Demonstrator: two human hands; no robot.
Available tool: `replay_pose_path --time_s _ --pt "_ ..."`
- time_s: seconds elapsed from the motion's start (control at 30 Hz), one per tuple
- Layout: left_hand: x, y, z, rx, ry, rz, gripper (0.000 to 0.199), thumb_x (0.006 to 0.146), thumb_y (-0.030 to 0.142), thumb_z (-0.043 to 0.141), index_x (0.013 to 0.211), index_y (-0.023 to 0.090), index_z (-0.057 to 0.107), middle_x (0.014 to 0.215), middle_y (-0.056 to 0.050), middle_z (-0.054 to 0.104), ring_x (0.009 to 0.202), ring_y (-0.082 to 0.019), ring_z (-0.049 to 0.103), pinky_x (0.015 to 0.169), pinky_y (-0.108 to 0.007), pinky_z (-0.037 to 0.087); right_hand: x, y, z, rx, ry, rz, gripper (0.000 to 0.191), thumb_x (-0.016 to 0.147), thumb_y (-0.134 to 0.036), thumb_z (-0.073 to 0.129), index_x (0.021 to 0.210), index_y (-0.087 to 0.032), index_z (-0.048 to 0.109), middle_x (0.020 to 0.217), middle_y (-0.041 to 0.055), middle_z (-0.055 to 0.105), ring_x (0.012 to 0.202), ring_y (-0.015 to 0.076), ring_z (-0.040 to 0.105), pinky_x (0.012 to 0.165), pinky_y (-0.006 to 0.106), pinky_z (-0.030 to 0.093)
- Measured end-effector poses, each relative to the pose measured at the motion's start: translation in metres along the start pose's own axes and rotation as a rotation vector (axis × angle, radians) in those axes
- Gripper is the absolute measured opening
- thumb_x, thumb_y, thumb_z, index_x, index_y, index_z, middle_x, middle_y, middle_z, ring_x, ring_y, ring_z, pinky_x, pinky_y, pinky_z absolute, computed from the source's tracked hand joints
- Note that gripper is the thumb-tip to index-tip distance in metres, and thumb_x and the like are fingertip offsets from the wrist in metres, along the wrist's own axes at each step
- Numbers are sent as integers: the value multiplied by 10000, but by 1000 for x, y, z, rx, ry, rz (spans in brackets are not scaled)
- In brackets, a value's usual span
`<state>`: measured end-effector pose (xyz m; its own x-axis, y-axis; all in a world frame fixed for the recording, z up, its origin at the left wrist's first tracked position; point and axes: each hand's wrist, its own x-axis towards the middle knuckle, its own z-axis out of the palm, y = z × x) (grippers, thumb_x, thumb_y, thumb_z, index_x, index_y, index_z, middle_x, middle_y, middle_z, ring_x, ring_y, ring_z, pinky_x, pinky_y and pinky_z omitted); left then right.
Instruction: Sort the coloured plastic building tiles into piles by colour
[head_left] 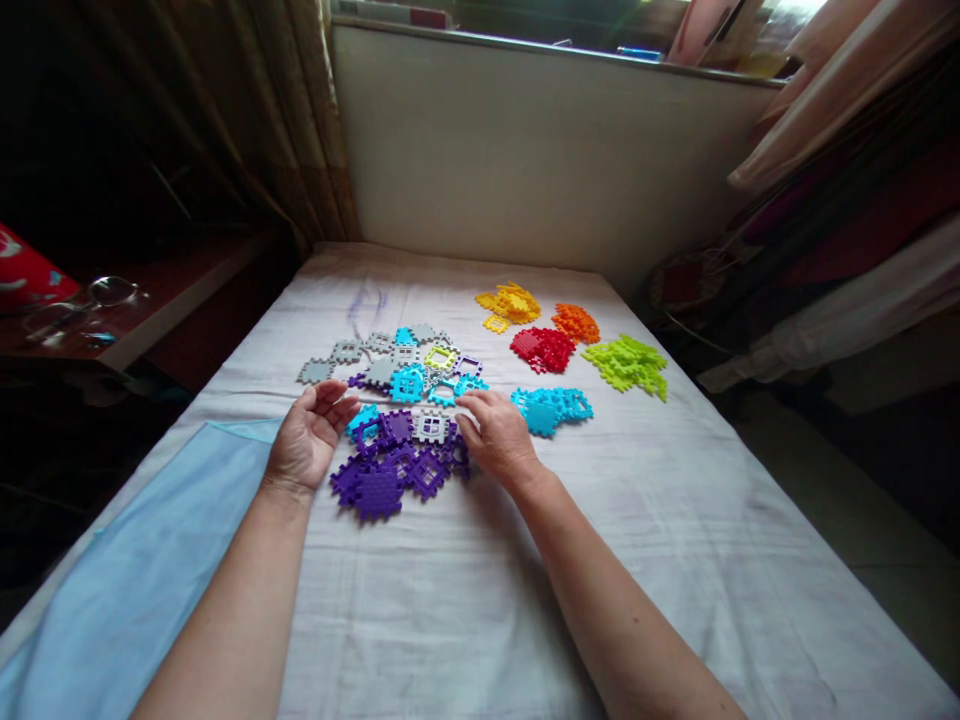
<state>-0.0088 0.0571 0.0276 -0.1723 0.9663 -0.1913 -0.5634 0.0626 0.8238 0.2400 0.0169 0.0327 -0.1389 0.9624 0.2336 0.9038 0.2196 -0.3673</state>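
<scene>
My left hand (309,438) is held with its palm turned inward and its fingers loosely spread, holding nothing, left of a mixed heap of interlocking plastic tiles. My right hand (496,432) reaches over the heap's right side, thumb and fingers apart, its fingertips beside a blue tile (444,392). Purple tiles (379,492) lie piled between the hands on the near side. Behind them are grey tiles (316,371), a blue window tile (407,384), a white window tile (433,427) and a lime-green frame tile (439,357).
Sorted piles lie to the right: yellow tiles (510,303), orange tiles (576,323), red tiles (543,350), lime-green tiles (628,364) and blue tiles (553,408). A light blue cloth (165,560) covers the left of the white sheet (645,600). Eyeglasses (114,291) rest on a side table.
</scene>
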Motion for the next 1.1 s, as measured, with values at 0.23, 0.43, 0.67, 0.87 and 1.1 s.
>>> replay_pose_path --time_s 0.23,0.43,0.67,0.87,1.1 --pt "2 0 -1 4 12 -3 133 823 310 623 816 192 685 843 -24 742 785 -166 704 836 -342 583 17 20 11 -184 -33 120 356 898 -288 558 1237 -223 646 1314 138 603 1189 293 535 971 416 434" --pt "1 3 2 -8 26 -26 134 839 300 617 801 193 688 812 -11 737 761 -154 700 785 -313 596 18 15 9 -225 -60 100 270 933 -318 525 1115 -192 680 1227 146 650 1107 285 568 939 398 432" --pt "-2 4 6 -31 59 -37 174 862 258 564 780 181 697 798 -22 739 747 -156 700 760 -305 596 10 43 -33 -60 115 242 329 972 -298 409 1096 -213 701 1090 93 730 1001 234 643 857 313 455" --pt "-2 4 6 -25 46 -37 170 860 263 572 780 178 696 787 -12 735 731 -147 700 735 -284 596 -17 115 -91 28 134 581 341 905 -329 479 1113 -240 735 990 50 764 898 217 674 753 286 465" --pt "-2 3 6 -13 66 -27 206 883 245 535 788 175 704 786 -12 740 739 -147 704 735 -280 601 -28 133 -87 -116 -182 582 333 877 -278 508 1098 -279 757 1033 19 769 876 179 679 718 237 458"
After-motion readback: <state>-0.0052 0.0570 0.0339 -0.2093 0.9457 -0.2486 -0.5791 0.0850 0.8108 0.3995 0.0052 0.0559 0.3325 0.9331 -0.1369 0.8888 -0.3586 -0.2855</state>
